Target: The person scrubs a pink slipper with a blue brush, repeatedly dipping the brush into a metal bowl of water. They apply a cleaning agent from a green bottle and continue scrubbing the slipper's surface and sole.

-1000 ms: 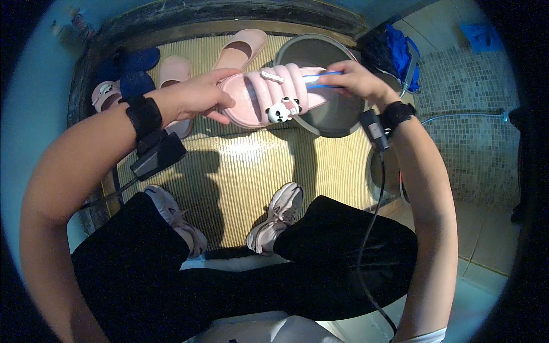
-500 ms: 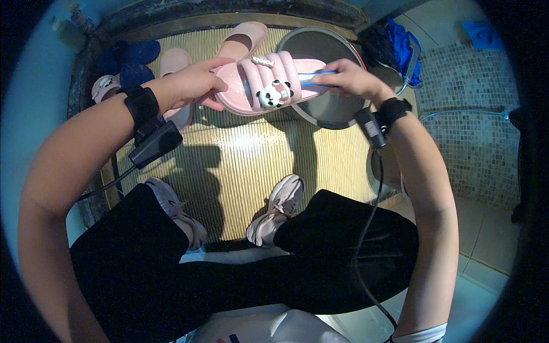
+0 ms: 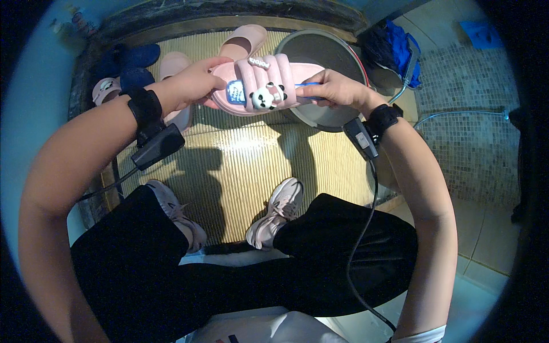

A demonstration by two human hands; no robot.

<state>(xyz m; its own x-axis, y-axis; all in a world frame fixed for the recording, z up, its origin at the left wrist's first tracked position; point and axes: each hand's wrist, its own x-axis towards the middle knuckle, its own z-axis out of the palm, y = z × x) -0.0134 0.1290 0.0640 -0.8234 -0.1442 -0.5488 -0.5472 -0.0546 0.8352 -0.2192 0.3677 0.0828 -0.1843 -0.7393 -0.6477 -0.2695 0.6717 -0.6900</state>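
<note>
A pink slide slipper with a panda figure on its ribbed strap is held level above the floor mat. My left hand grips its left end, the thumb along the upper edge and fingers underneath. My right hand is closed on the blue handle of what looks like a brush, at the slipper's right end. This blue-and-white brush runs beneath the strap, and its broad end shows on the insole near my left hand. The strap hides its middle.
A grey basin stands behind the slipper. More pink footwear and dark blue slippers lie at the back left. Blue cloth and a shower hose are at right. My shoes rest on the ribbed mat.
My right hand has moved left, pushing the brush further under the strap. Its broad end now shows on the other side. The slipper has shifted slightly left.
</note>
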